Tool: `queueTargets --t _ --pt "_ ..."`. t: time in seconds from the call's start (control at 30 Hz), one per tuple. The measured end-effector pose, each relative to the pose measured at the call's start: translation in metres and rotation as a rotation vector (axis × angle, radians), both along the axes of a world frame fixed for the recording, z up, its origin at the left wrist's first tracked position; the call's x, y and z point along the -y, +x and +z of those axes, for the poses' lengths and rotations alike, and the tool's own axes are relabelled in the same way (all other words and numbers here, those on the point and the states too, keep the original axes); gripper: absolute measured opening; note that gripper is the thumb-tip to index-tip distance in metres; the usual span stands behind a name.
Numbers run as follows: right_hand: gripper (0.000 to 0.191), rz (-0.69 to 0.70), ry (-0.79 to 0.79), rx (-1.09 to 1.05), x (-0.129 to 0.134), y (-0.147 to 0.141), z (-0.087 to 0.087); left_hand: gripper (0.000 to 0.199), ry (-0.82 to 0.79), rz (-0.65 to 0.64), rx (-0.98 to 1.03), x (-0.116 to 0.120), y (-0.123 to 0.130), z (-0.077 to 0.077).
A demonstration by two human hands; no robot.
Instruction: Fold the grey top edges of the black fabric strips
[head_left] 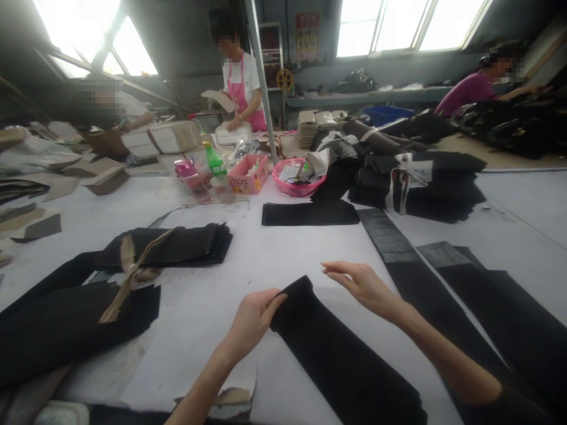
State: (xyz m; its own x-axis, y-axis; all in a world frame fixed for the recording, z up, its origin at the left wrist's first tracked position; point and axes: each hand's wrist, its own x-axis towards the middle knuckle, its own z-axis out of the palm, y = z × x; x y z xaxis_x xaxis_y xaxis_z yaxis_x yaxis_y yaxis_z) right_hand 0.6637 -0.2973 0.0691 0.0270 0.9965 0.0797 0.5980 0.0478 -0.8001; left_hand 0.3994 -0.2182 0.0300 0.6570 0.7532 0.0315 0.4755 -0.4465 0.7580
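A long black strip of material (345, 360) slants across the front of the white table, its far end folded or curled up. My left hand (254, 319) pinches the left edge of that far end between thumb and fingers. Just right of it, my right hand (365, 286) hovers above the table, fingers stretched out with nothing in them. Beyond both hands lies a flat black stack of strips (310, 213). To the right, a long black strip with a shiny grey end (398, 260) runs beside my right forearm.
Tied black bundles lie at left (163, 248) and at back right (416, 183). A pink basket (301, 188), a pink box (250, 174) and a green bottle (214, 159) stand at the back near a metal pole (263, 82). Several people work beyond.
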Motion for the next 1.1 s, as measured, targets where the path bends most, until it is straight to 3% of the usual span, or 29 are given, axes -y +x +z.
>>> queueTargets --t 0.17,0.33,0.7,0.93,1.1 --pt "0.024 0.070 -0.023 -0.352 -0.021 -0.045 -0.003 0.038 -0.060 -0.008 0.055 0.003 0.009 0.006" --pt "0.020 0.047 -0.049 -0.558 -0.026 -0.057 -0.009 0.039 -0.151 -0.021 0.099 0.004 0.001 0.013" --pt "0.022 -0.059 -0.126 -0.635 -0.016 -0.060 -0.011 0.035 -0.172 -0.125 0.080 0.012 -0.026 0.017" --pt "0.025 -0.085 -0.132 -0.649 -0.017 -0.059 -0.018 0.031 -0.351 -0.190 0.198 0.011 -0.031 0.022" --pt "0.027 -0.089 -0.115 -0.603 -0.018 -0.060 -0.016 0.048 -0.390 -0.126 0.129 -0.004 -0.042 0.020"
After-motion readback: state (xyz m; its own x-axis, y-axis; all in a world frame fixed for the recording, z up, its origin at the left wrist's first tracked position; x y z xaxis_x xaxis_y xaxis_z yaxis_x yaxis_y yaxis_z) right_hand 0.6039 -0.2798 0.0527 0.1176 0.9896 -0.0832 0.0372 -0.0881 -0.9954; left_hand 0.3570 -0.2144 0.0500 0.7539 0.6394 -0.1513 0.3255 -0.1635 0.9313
